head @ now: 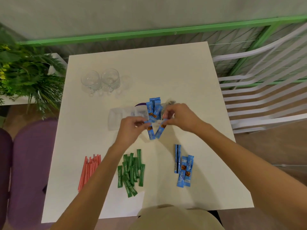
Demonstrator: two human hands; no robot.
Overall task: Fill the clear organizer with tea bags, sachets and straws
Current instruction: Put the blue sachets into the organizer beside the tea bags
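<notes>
The clear organizer (116, 116) stands mid-table, with several blue coffee sachets (153, 107) upright in one of its right compartments. My left hand (131, 128) pinches the top of one blue sachet (150, 132), which hangs down in front of the organizer. Beside it, my right hand (179, 117) pinches another blue sachet (160, 131). Nearer to me on the table lie three loose blue sachets (183, 170), a pile of green sachets (131, 173) and a bunch of red striped straws (89, 170).
Two clear glass cups (101, 80) stand at the back left of the white table (174, 72). A green plant (25, 70) is off the left edge, purple seats (28, 155) lower left, and white chairs (265, 90) on the right.
</notes>
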